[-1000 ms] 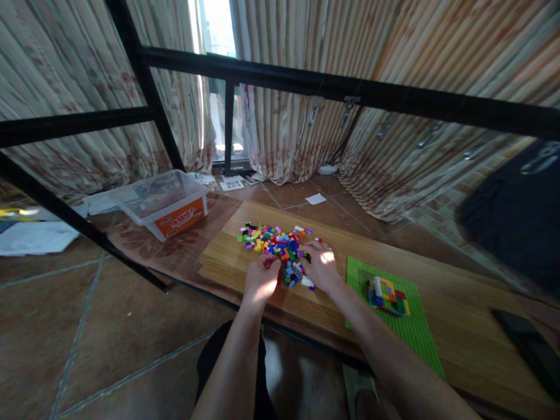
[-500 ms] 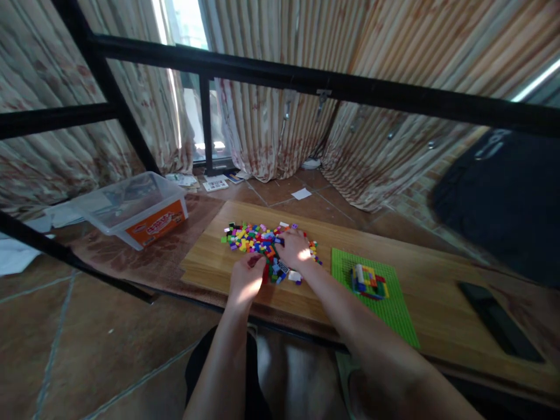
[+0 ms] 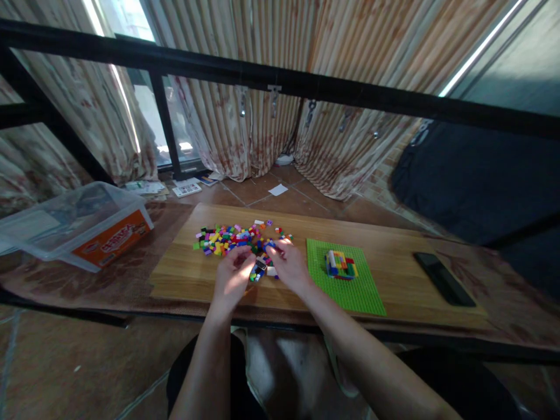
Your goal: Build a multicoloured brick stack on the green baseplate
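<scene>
A loose pile of small colourful toy building bricks lies on a wooden board. My left hand is at the near edge of the pile, fingers curled together; what they hold, if anything, is hidden. Facing it from the other side, my right hand has its fingers bent inward over the bricks. Blue shows at its fingertips, but I cannot tell whether that piece is held. A printed grey brick lies between the hands. To the right, a small multicoloured brick structure stands on a green baseplate.
A clear plastic box with an orange label stands at the left. A black phone lies at the board's right end. A black metal bar crosses in front of the curtains. Papers lie on the floor behind.
The view has turned to the right. My right hand has drawn back from the middle of the pile towards my left hand, which stays curled at the near edge.
</scene>
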Available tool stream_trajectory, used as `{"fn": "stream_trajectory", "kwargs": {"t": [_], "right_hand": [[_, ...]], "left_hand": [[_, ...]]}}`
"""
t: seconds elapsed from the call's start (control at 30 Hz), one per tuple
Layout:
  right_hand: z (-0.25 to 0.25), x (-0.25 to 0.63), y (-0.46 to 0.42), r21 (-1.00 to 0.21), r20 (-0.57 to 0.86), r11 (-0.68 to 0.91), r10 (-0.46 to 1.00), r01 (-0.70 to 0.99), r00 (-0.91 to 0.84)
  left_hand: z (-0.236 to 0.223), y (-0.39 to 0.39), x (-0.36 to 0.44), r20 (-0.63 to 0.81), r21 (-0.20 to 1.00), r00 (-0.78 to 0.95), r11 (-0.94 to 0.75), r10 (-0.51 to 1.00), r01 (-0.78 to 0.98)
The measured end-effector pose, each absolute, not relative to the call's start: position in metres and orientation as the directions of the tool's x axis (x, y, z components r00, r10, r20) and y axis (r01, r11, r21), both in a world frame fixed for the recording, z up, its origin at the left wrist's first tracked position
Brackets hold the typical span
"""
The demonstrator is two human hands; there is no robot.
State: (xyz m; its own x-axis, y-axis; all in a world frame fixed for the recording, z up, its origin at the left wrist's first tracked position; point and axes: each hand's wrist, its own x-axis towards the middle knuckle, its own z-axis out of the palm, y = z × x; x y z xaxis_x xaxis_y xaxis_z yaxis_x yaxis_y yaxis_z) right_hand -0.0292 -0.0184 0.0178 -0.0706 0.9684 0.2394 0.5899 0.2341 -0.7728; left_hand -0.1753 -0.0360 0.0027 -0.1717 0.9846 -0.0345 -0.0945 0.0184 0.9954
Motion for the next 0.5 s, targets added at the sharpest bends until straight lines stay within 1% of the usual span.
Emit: {"fn": "stream_trajectory", "kwargs": {"t": [0.03,0.07,0.1,0.13,0.2,0.27,0.33,0.43,0.5], "right_hand": [[0.018,-0.023,-0.030,-0.878,0.196,0.190,0.980,0.439,-0.034],[0.017,-0.015,-0.042,-0.953,0.137,0.133,0.991,0.273,-0.003],[0.017,-0.008,-0.054,-0.989,0.071,0.067,0.997,0.131,0.029],[0.016,0.000,-0.065,-1.000,0.006,0.004,0.997,0.017,0.080],[0.013,0.017,-0.083,-0.977,-0.150,-0.120,0.974,-0.178,0.168],[0.011,0.033,-0.095,-0.927,-0.278,-0.206,0.938,-0.314,0.205],[0.008,0.048,-0.104,-0.880,-0.354,-0.240,0.907,-0.409,0.230],[0.006,0.066,-0.112,-0.837,-0.403,-0.236,0.876,-0.493,0.264],[0.005,0.074,-0.117,-0.834,-0.402,-0.223,0.872,-0.504,0.280]], "left_hand": [[0.006,-0.039,-0.169,0.015,0.998,-0.115,-0.022,0.993,-0.057],[0.008,-0.042,-0.160,0.060,0.998,-0.054,-0.061,0.997,-0.016],[0.009,-0.046,-0.151,0.098,0.995,0.005,-0.098,0.995,0.020],[0.009,-0.049,-0.140,0.130,0.990,0.071,-0.134,0.989,0.053],[0.007,-0.055,-0.118,0.194,0.972,0.170,-0.212,0.966,0.098],[0.003,-0.060,-0.096,0.252,0.948,0.247,-0.290,0.936,0.132],[0.001,-0.066,-0.078,0.293,0.916,0.318,-0.359,0.902,0.176],[0.001,-0.074,-0.058,0.301,0.887,0.380,-0.403,0.875,0.226],[0.000,-0.078,-0.049,0.288,0.888,0.383,-0.394,0.878,0.235]]}}
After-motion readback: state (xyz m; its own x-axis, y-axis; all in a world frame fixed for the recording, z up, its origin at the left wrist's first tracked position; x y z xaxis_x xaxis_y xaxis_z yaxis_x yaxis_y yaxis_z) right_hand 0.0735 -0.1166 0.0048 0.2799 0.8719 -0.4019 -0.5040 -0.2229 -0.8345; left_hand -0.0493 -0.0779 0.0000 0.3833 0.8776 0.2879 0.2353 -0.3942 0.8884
